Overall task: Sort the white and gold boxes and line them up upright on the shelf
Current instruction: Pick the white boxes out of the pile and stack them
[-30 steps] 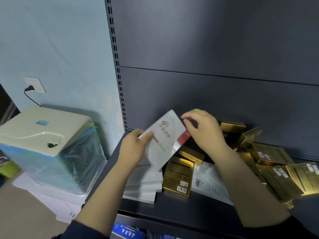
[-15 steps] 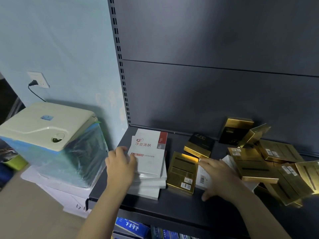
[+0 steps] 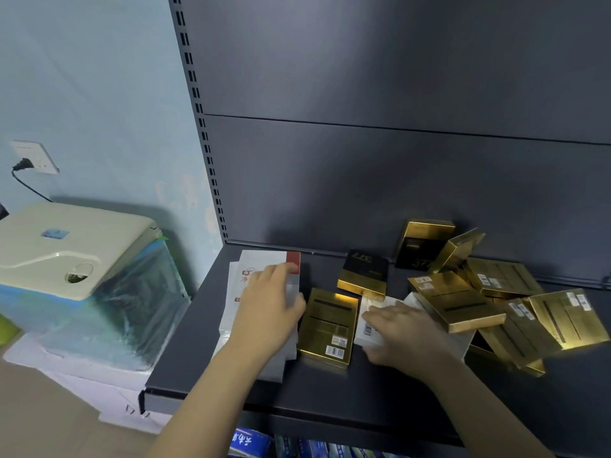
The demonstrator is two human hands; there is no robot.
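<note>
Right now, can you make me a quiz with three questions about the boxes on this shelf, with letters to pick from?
1. Where on the shelf is the white stack?
A. right end
B. left end
C. middle
2. What colour is the flat box between the left hand and the right hand?
A. blue
B. green
C. gold
3. How are the white stack's boxes lying?
A. flat, piled up
B. upright in a row
C. leaning on the wall
Answers:
1 B, the stack sits by the shelf's left edge.
2 C, its top shines gold.
3 A, they lie one on another under the left hand.
</note>
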